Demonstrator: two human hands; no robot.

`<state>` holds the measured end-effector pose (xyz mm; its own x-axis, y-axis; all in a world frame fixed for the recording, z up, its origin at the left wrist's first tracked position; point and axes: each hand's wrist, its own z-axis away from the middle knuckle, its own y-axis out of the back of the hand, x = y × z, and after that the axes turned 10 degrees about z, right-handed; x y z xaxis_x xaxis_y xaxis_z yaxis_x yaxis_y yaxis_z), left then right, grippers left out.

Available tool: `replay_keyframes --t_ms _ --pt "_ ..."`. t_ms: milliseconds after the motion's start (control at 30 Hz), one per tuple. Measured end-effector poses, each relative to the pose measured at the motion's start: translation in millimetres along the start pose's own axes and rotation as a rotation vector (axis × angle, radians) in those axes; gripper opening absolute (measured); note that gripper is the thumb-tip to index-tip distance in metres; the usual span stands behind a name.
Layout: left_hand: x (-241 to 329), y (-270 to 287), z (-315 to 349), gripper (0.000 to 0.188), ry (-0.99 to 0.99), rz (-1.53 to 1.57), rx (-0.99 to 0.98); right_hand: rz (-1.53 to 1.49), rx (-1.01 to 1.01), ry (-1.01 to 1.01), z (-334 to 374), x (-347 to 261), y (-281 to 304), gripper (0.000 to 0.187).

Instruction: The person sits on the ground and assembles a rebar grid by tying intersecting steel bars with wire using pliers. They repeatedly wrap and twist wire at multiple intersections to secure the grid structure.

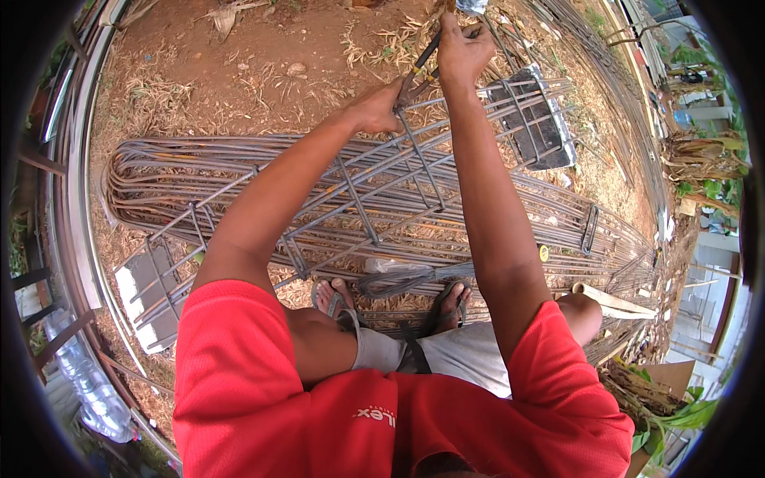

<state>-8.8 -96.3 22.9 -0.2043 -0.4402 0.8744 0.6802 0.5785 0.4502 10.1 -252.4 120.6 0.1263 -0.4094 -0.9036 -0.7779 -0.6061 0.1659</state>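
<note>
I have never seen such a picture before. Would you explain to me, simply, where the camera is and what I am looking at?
There is no machine, only a person working bare-handed. The picture comes from a wide camera on the person's head, looking down, so straight edges bend. The right hand has its grip on the handle end of pliers; the left hand is close to the pliers' head. Below them, a long metal frame stretches over a bundle of metal rods on dry ground.

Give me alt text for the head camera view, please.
A right hand holds pincers, their head beside the left hand, at a metal-bar cage above a bundle of long rods. Below are the person's red shirt and sandalled feet.
</note>
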Motion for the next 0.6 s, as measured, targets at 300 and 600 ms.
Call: replay_keyframes --t_ms 300,600 --pt "-1 -2 -12 0.077 -0.131 0.291 0.061 -0.003 -0.003 -0.003 -2 -6 2 0.04" --pt "21 -27 -11 0.066 -0.02 0.261 0.442 0.169 0.102 0.028 6 -3 -6 0.04"
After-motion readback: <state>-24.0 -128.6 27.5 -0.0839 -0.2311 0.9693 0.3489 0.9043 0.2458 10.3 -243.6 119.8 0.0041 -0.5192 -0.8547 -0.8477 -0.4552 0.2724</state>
